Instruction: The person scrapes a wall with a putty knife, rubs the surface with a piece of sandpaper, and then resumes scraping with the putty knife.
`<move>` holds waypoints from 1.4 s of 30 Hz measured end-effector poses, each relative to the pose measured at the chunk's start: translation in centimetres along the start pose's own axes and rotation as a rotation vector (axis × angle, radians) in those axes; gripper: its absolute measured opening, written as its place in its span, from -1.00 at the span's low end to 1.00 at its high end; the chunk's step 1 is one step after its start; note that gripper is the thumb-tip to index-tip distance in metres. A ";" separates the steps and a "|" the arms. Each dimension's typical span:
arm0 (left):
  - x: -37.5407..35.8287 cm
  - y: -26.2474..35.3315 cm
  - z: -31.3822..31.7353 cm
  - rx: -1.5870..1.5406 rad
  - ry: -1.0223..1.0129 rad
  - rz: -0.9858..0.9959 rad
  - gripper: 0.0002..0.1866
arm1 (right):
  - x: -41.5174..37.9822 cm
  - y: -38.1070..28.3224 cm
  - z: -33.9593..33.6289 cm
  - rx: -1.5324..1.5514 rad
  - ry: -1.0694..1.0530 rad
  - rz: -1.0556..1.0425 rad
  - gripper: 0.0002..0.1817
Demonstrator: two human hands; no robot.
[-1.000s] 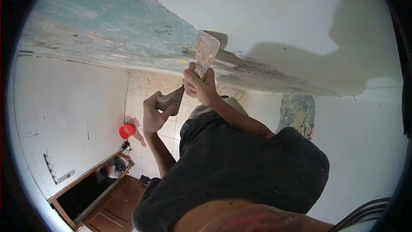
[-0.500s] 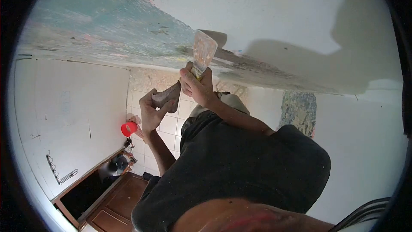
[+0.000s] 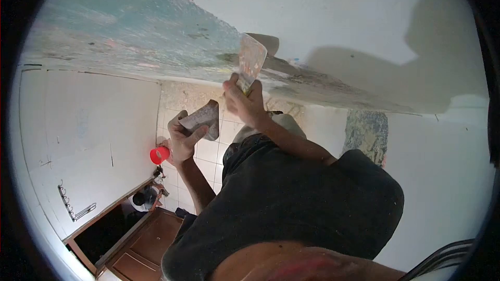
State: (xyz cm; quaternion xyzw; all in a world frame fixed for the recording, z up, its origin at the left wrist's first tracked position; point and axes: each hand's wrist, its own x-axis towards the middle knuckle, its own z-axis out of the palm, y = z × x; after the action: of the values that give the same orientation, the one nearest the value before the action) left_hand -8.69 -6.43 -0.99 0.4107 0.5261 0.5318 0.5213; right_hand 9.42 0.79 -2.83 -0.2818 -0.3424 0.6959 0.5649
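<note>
My right hand (image 3: 245, 104) grips the handle of a putty knife (image 3: 252, 56), its broad blade pointing up and smeared with pale and reddish residue. The blade's end is right at the wall, by the edge between bluish-green old paint (image 3: 130, 15) and white surface. Lower and to the left, my left hand (image 3: 182, 138) is closed around a curved grey-brown flat piece (image 3: 202, 119), coated with pale dust. Thumb and fingers pinch it from both sides. Its upper corner points toward my right hand, a short gap away.
A red bucket (image 3: 159, 155) stands on the tiled floor (image 3: 207, 151). Beyond it a person (image 3: 147, 198) is near a brown door (image 3: 141, 247). A hook rack (image 3: 65, 200) hangs on the left wall. To the right is a patch of stripped wall (image 3: 366, 132).
The grey-brown piece has turned in my left hand, showing more of its flat face. The putty knife shifts slightly right in view. The far person has moved a little.
</note>
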 end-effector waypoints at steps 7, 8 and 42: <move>0.1 0.4 0.5 -0.073 0.035 -0.006 -0.60 | -0.1 -2.5 -0.9 -0.024 -0.042 0.108 -0.71; -0.2 0.1 0.2 -0.054 0.023 -0.002 -0.60 | -0.2 -2.1 -0.9 -0.031 -0.036 0.102 -0.72; -0.2 1.0 -0.2 0.036 -0.054 0.117 -0.63 | -0.3 -2.0 -1.1 -0.024 -0.088 0.095 -0.82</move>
State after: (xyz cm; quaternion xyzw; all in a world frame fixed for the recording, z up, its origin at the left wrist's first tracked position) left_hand -9.00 -6.58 0.00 0.4643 0.4965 0.5403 0.4960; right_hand 11.54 0.96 -1.92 -0.2737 -0.3612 0.7296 0.5122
